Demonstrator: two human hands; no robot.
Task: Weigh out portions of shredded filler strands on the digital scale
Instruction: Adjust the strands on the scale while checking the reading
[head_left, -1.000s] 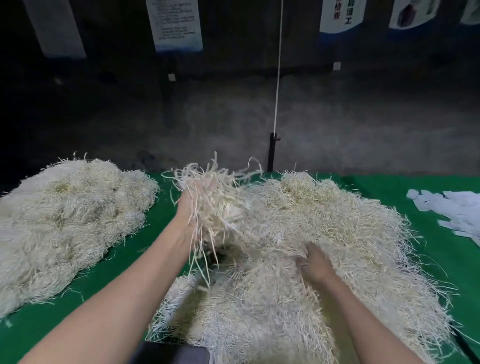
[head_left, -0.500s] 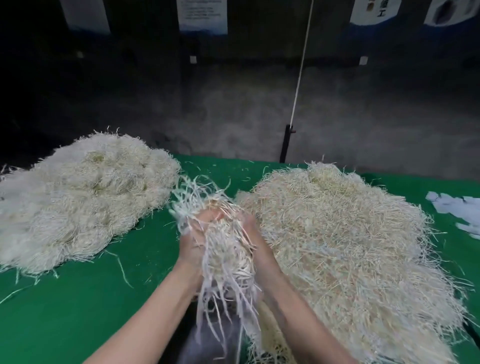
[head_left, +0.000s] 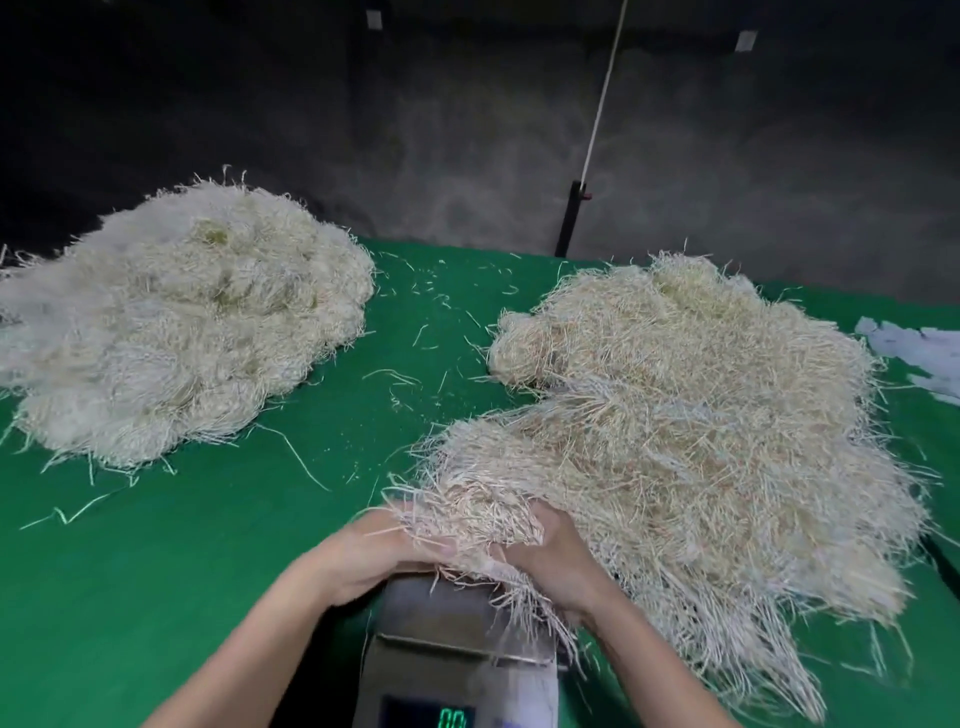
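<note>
A green cloth (head_left: 208, 571) covers the table under the scale (head_left: 457, 639), which sits at the near edge, right in front of the person. The larger heap (head_left: 701, 415) of pale strands spreads from the scale's right side away to the far right. Its near fringe drapes against the scale's right edge. A second heap (head_left: 182, 322) lies well apart, far and to the left of the scale, with loose strands scattered on the cloth between.

The clump (head_left: 467, 514) being portioned sits over the far end of the scale's plate (head_left: 441, 608), pressed between both hands. The left hand (head_left: 374, 556) curls around its left side and the right hand (head_left: 556, 561) wraps its right side, so each is clamped on the same bundle. Whether the clump already bears on the plate cannot be told. The display (head_left: 452, 718) at the scale's near end shows green digits that look like zeros, which suggests no load yet.

The coming move turns on this: the bare plate lies just below and slightly nearer the person than the clump, with both hands equally close. The clump's strands run mostly toward the person and tangle rightward into the larger heap. It probably has to be pulled free of the heap before it is set down, or the reading will be wrong.
</note>
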